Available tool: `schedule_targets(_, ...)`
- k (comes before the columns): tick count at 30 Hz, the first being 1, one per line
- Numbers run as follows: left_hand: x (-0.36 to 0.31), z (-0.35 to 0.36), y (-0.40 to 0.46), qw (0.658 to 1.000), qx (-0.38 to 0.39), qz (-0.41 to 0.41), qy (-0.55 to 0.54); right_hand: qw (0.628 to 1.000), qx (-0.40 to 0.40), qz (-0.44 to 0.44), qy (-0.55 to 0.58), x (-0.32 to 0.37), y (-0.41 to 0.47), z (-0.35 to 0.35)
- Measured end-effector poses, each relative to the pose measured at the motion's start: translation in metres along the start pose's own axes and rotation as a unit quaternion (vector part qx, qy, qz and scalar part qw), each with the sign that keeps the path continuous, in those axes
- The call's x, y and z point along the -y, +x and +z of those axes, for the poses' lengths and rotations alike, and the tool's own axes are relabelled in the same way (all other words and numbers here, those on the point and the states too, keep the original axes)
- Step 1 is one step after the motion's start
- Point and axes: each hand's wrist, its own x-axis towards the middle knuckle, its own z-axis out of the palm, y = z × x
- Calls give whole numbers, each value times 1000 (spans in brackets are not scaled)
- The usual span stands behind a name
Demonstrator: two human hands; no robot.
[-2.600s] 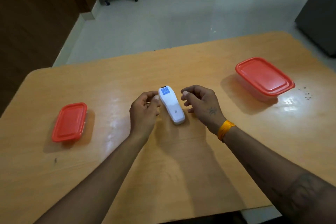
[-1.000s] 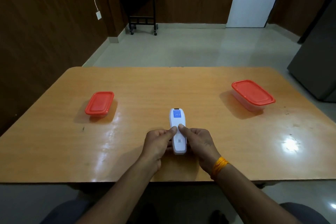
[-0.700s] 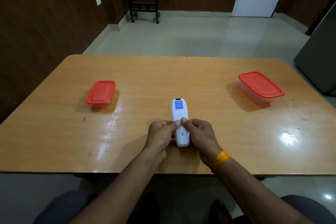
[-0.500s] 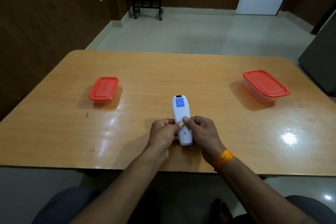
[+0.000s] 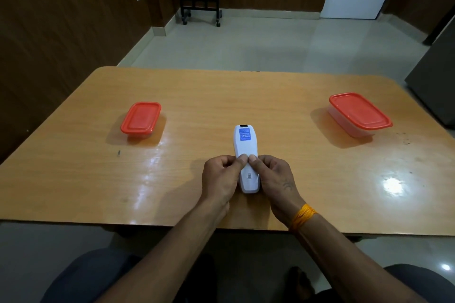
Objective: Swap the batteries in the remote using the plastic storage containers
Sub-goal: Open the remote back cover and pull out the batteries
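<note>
1. Lying back-up on your table (image 5: 73, 179): white remote (image 5: 245, 145), near edge, centre.
2. Your left hand (image 5: 221, 179) and right hand (image 5: 277, 179): fingers curled around remote, thumbs pressing its back.
3. Small container (image 5: 141, 118) far left; large container (image 5: 359, 113) far right; red lids on.

Your left hand (image 5: 221, 179) and right hand (image 5: 275, 179) grip a white remote (image 5: 245, 145) lying back-up near the table (image 5: 73, 179)'s front edge, thumbs pressing its cover.

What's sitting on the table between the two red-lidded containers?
In the head view, the white remote lies back-up between the small container and the larger container, a little nearer the person, with both hands, left hand and right hand, gripping it.
</note>
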Motion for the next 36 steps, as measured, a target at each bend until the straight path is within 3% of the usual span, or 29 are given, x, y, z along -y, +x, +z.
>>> schedule_targets(7,-3,-4,0,1000,14,1,-25,1000,23,5,12,6,-3,0)
schedule_targets(9,-6,-5,2,1000,12,5,-27,996,-10,-29,-86,11,1,-1)
schedule_targets(12,-9,-5,7,999,10,-16,-42,951,-87,-139,-262,15,2,-2)
schedule_targets(14,-10,-6,9,998,11,-37,-47,926,-81,-190,-315,13,-3,-1)
schedule_targets(17,-11,-6,11,997,5,-56,-45,911,-61,-185,-365,7,-9,3)
schedule_targets(22,-15,-6,15,1000,-14,-19,-7,902,-87,-217,-362,8,-10,1)
schedule_targets(29,-18,-11,25,999,-21,-7,46,943,-112,-169,-262,19,-3,-12)
schedule_targets(36,-19,-13,33,996,5,-31,87,895,-176,-138,-385,2,24,-42)
